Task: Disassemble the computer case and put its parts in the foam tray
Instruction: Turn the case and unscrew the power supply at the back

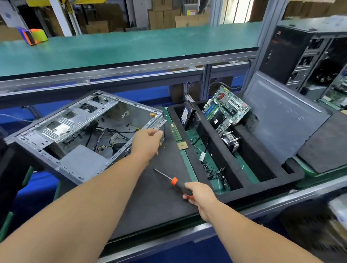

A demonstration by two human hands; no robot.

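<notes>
Open grey metal computer case (82, 135), side panel off, lies tilted at left with loose cables inside. Black foam tray (252, 189) at right holds a green motherboard (226, 109) leaning upright, a hard drive (188, 115) on edge, and a heatsink (231, 140).

Open computer case (82, 135) lies on its side on the black foam mat (152, 190), cables inside. Left hand (148, 141) grips the case's right front corner. Right hand (197, 193) holds an orange-and-black screwdriver (173, 180), tip pointing up-left over the mat. Foam tray (252, 179) right of the case holds a motherboard (226, 109), a hard drive (188, 115), loose cables. RAM stick (175, 132) lies beside the tray's left wall.
</notes>
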